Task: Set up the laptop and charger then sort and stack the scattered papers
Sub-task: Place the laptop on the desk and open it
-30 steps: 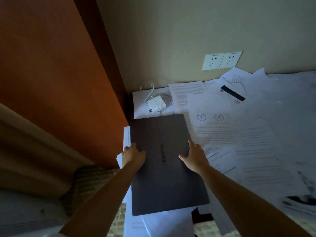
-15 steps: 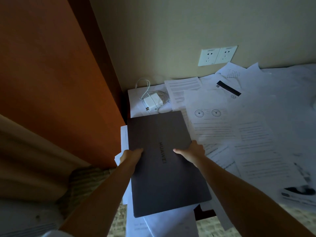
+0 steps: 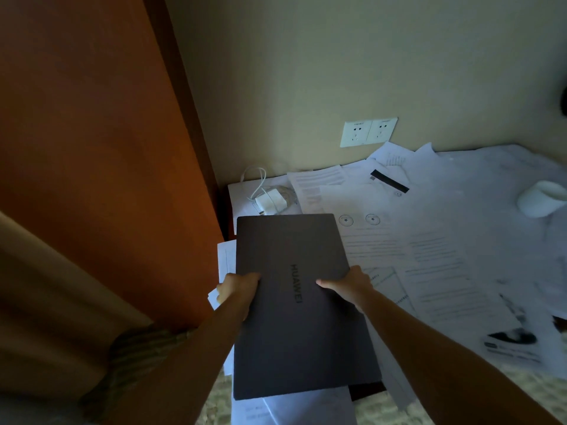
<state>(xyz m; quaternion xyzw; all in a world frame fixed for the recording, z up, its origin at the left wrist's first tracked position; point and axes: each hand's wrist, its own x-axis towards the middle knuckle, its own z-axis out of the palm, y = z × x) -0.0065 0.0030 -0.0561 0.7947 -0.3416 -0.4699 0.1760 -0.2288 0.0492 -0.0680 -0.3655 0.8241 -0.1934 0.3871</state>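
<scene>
A closed dark grey laptop (image 3: 294, 332) lies lengthwise over papers at the desk's left end, its near edge past the desk front. My left hand (image 3: 236, 289) grips its left edge, thumb on the lid. My right hand (image 3: 346, 285) grips its right edge, thumb on top. A white charger (image 3: 271, 201) with a coiled white cable sits behind the laptop in the corner. Scattered printed papers (image 3: 435, 259) cover the desk to the right.
A double wall socket (image 3: 368, 131) is on the wall above the papers. A white cup (image 3: 541, 199) stands at the far right. An orange-brown wooden panel (image 3: 107, 148) closes off the left side. Patterned carpet (image 3: 138, 357) lies below.
Both hands slid from resting flat on the lid to gripping the laptop's side edges. The view shifted, bringing the cup into sight on the right.
</scene>
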